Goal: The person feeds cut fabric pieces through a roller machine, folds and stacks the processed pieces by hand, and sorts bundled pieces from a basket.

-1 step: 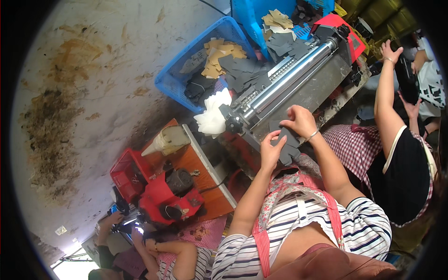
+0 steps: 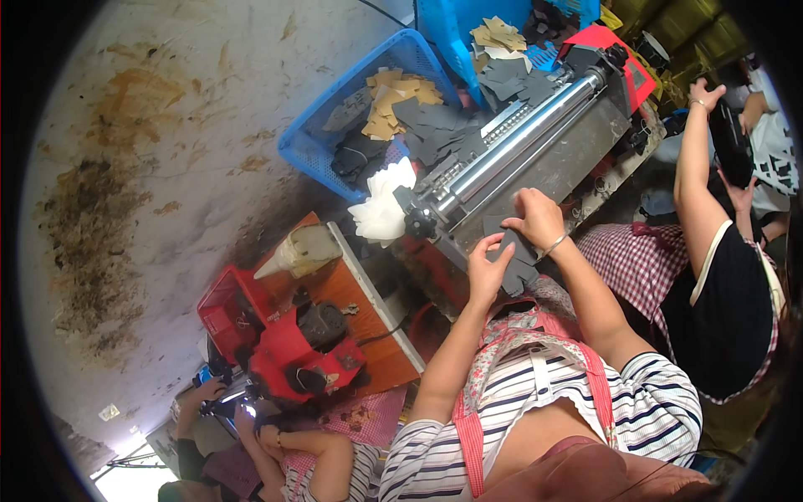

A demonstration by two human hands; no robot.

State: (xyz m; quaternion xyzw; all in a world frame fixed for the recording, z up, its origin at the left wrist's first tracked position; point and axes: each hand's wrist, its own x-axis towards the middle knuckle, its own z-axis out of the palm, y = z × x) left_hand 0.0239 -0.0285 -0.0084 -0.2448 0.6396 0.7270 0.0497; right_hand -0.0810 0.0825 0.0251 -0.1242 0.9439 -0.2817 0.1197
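Note:
Several dark grey flat pieces (image 2: 520,251), like cut sheet material, lie stacked together between my hands in front of my apron. My left hand (image 2: 485,269) pinches them from the left, with its thumb across the top. My right hand (image 2: 540,219) has its fingers curled and its thumb on the pieces' upper edge; its fingertips are partly hidden. Just beyond my hands stands a machine with a long shiny metal roller (image 2: 520,138) and a flat grey worktop (image 2: 559,161).
Behind the roller, a blue basket (image 2: 305,134) holds grey and tan pieces; another blue crate (image 2: 456,42) stands beside it. White material (image 2: 383,201) hangs at the roller's near end. Left are a red machine (image 2: 293,356) and a wooden board (image 2: 381,347). Co-workers sit at right and lower left.
The co-worker at right has shifted a raised hand and the dark object beside it slightly. My own hands look the same.

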